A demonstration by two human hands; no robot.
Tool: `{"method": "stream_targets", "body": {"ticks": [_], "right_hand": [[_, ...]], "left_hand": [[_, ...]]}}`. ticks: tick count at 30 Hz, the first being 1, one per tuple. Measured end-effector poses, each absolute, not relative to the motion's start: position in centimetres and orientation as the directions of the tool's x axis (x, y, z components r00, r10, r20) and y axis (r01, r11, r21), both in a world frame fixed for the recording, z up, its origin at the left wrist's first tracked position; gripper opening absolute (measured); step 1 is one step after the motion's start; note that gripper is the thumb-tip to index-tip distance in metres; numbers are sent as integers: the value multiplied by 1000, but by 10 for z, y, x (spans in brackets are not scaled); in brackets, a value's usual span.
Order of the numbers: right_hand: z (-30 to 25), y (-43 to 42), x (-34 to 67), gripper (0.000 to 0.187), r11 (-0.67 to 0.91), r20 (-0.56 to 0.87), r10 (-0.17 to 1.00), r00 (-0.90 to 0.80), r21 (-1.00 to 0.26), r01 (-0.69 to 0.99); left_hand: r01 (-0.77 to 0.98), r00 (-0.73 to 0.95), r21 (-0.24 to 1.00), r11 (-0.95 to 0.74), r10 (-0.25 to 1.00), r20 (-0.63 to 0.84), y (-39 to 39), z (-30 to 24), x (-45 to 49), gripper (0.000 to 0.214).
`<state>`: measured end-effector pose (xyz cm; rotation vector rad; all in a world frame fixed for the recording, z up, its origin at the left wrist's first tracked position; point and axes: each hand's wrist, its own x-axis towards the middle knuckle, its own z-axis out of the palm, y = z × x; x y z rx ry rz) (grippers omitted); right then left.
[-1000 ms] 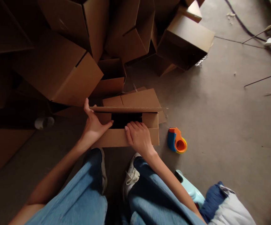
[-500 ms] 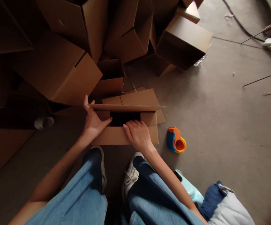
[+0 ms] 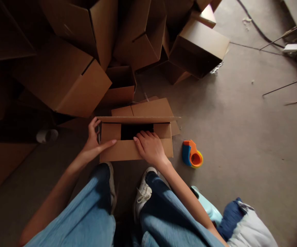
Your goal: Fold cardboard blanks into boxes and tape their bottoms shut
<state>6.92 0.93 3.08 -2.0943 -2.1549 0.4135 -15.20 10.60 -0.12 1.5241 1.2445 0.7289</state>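
Note:
A brown cardboard box [image 3: 128, 151] stands on the floor in front of my feet, its flaps partly folded over a dark gap in the middle. My left hand [image 3: 93, 142] grips the box's left corner, thumb across the near flap and fingers round the side. My right hand [image 3: 150, 148] lies flat on the near flap, fingers pressing down at the edge of the gap. The far flap [image 3: 138, 119] stands edge-on above the opening. An orange and blue tape dispenser [image 3: 192, 155] lies on the floor just right of the box.
A heap of cardboard boxes [image 3: 68, 79] fills the left and top. A tape roll [image 3: 47, 135] lies in shadow at the left. Bare concrete floor [image 3: 241, 130] spreads to the right, with thin rods [image 3: 284, 85] and a cable far right. A pale blue stool [image 3: 210, 209] and cloth sit behind my right leg.
My left hand has slid down from the far flap's left end to the box's left corner. The right hand stays on the near flap.

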Motion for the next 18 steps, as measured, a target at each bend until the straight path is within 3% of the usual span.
{"method": "stream_targets", "body": {"ticks": [4, 6, 11, 18], "right_hand": [[30, 7, 69, 40, 6, -84, 996, -33, -303, 953], [30, 8, 71, 40, 8, -80, 996, -36, -330, 944], [31, 15, 79, 38, -9, -58, 998, -18, -446, 895], [28, 13, 76, 37, -37, -93, 996, -6, -448, 893]], "left_hand": [[262, 160, 912, 314, 918, -362, 84, -2, -147, 87], [235, 110, 899, 369, 909, -401, 75, -2, -144, 78], [169, 58, 928, 330, 937, -344, 69, -3, -143, 69], [156, 90, 943, 294, 946, -310, 68, -6, -136, 63]]}}
